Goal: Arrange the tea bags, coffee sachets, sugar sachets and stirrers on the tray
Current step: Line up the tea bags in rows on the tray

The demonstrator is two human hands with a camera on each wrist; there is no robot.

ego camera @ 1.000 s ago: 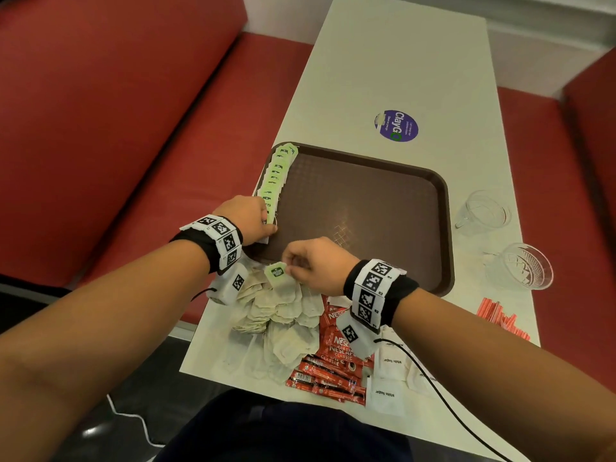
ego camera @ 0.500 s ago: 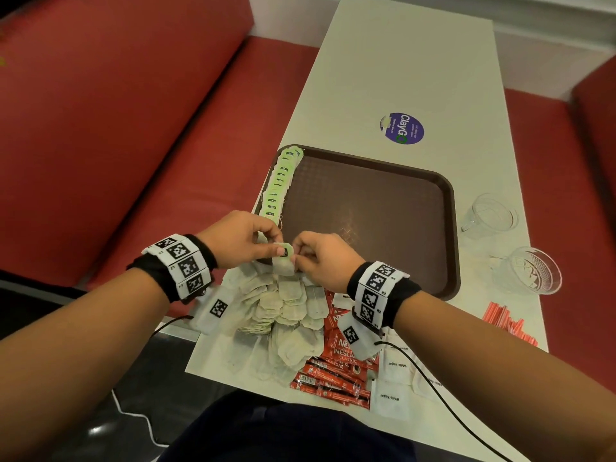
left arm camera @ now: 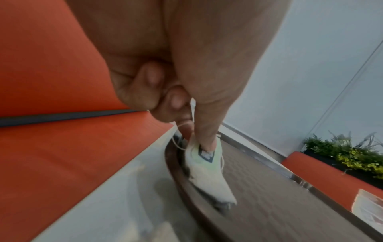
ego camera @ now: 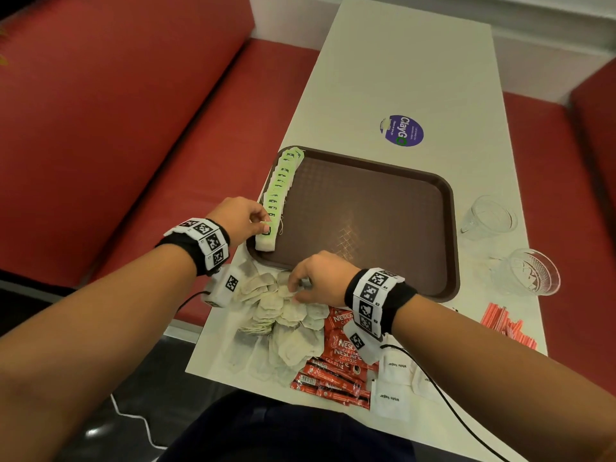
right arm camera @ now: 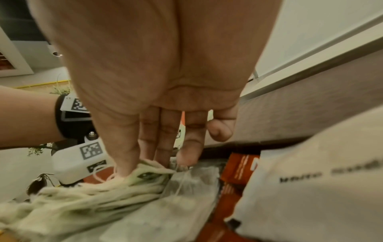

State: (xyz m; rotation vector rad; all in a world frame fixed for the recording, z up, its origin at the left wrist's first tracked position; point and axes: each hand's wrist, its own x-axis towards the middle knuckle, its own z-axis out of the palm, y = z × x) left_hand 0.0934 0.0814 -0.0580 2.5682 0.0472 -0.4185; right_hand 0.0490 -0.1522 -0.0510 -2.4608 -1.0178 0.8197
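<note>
White table (ego camera: 400, 78) between red benches (ego camera: 133, 111); left grip (ego camera: 245, 216) pinching tea bag (ego camera: 266, 235), right grip (ego camera: 320, 278) pinching pile (ego camera: 286, 315).

I am sitting in a café or canteen booth. Red padded benches (ego camera: 116, 128) flank my long white table (ego camera: 400, 68), which carries a brown serving tray (ego camera: 448, 228) and a round sticker (ego camera: 403, 131).

The right hand (ego camera: 321, 278) hides the tea bag pile's (ego camera: 283, 325) top.

"ClayGO" sticker (ego camera: 402, 130); "Nescafé Classic" coffee sachets (ego camera: 346, 348); "White Sugar" sugar sachets (ego camera: 390, 398)
</note>
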